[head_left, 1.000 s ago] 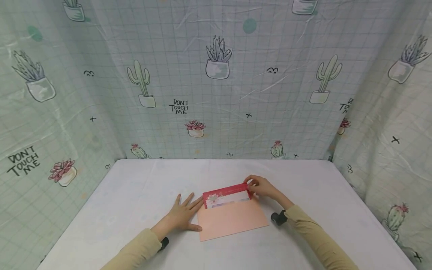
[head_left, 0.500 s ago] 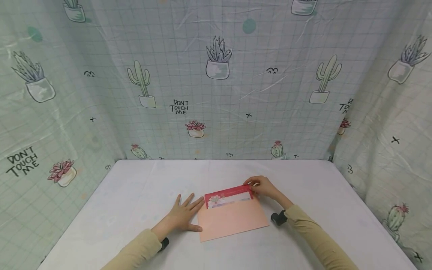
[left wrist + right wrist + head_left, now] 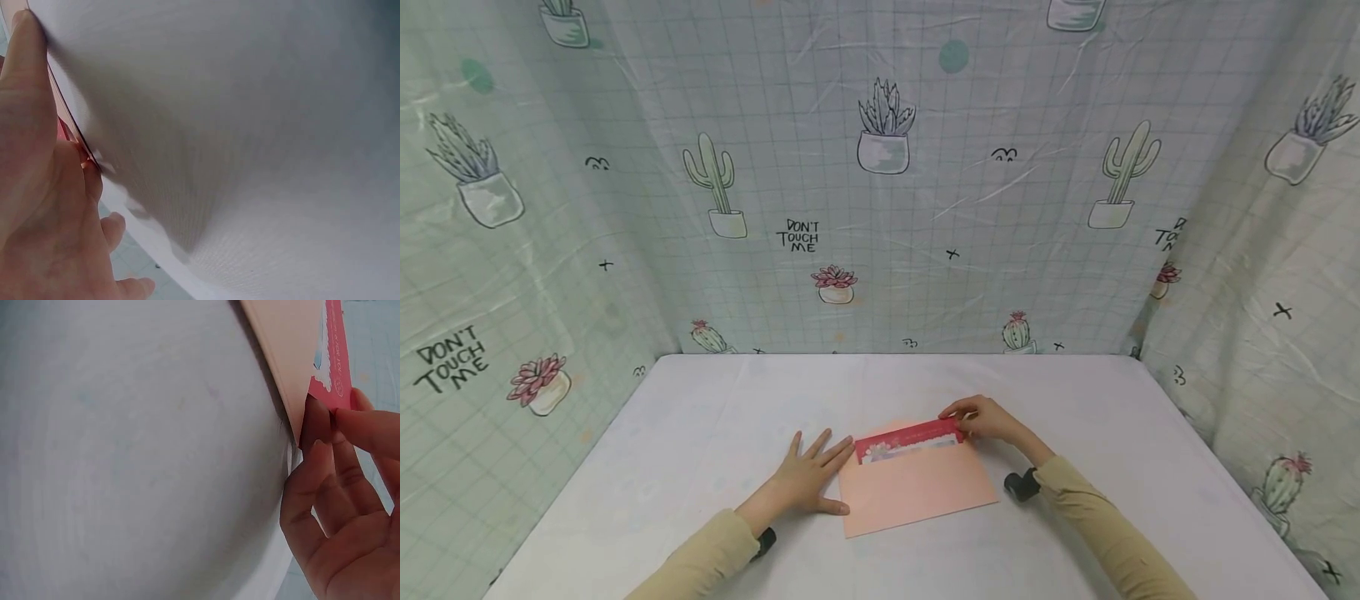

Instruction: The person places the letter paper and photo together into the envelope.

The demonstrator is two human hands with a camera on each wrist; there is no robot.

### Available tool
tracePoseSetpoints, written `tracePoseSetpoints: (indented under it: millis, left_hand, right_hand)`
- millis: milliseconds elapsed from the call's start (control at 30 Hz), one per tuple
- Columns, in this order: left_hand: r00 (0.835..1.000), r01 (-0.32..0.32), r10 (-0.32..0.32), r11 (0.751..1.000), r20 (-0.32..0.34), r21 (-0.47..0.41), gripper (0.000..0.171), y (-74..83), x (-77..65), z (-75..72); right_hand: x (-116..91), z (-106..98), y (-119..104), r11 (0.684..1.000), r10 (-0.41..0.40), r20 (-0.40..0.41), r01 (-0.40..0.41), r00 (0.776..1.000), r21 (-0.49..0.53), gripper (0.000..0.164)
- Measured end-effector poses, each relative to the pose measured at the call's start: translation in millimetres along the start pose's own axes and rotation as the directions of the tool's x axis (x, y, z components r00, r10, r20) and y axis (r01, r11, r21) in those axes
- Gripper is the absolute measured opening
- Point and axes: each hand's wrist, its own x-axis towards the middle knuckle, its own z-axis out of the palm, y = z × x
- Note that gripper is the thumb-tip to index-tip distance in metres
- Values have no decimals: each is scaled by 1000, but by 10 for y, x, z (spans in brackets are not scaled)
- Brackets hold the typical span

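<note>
A pale pink envelope [image 3: 917, 492] lies slightly turned on the table. From its far opening sticks out a strip of a red card [image 3: 898, 437] with a white, flower-decorated panel; the rest is hidden inside. My left hand [image 3: 807, 475] rests with spread, straight fingers at the envelope's left edge, its thumb on the near left part. At the card's far right corner, my right hand [image 3: 988, 419] pinches the card between thumb and fingers. The right wrist view shows the thumb on the red card [image 3: 340, 381], other fingers near the envelope's corner [image 3: 290, 375].
The white table [image 3: 700, 433] spreads out around the envelope. Behind and at both sides hangs a curtain [image 3: 925, 217] printed with cacti. A dark wrist device [image 3: 1021, 485] sits below the right wrist, another [image 3: 763, 543] below the left.
The red card has slid down toward me, deeper into the envelope, so a narrower strip shows. My right hand has moved slightly nearer with it. The left hand has stayed put.
</note>
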Motion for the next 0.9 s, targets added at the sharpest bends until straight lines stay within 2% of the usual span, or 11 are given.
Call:
tracePoseSetpoints:
  millis: [133,200,267,367,433,567,733,900]
  left_hand:
    - [999,-28,27,999,-37,-32,96,-57,9,87]
    - [992,-77,73,996,-103,-35,97,-150,64,272]
    - [989,-94,89,995,-121,-39,97,-165,57,295]
    - [988,-100,94,994,-122,-43,97,-150,50,267]
    - [995,-68,65,997,-72,-38,95,-59,-18,83]
    - [998,-50,51,999,-48,9,93,-9,-39,-1]
    - [998,-36,38,999,-42,31,92,10,-55,-24]
    - [999,-31,31,999,-35,6,91,7,-37,-6]
  right_hand:
    - [-9,1,-3,1000,1,15,-1,1000,7,25]
    - [-14,6,-2,1000,-2,17,2,1000,6,25]
    - [-19,17,-1,1000,-7,17,6,1000,9,24]
    - [-21,29,7,1000,-16,18,16,1000,6,23]
    - [-22,32,7,1000,-26,22,25,999,3,22]
    - [-26,36,-16,999,-22,25,23,999,-25,22]
    - [-41,51,-76,997,-27,50,30,998,-68,23]
    - [-49,67,-93,991,-41,44,46,998,-124,23]
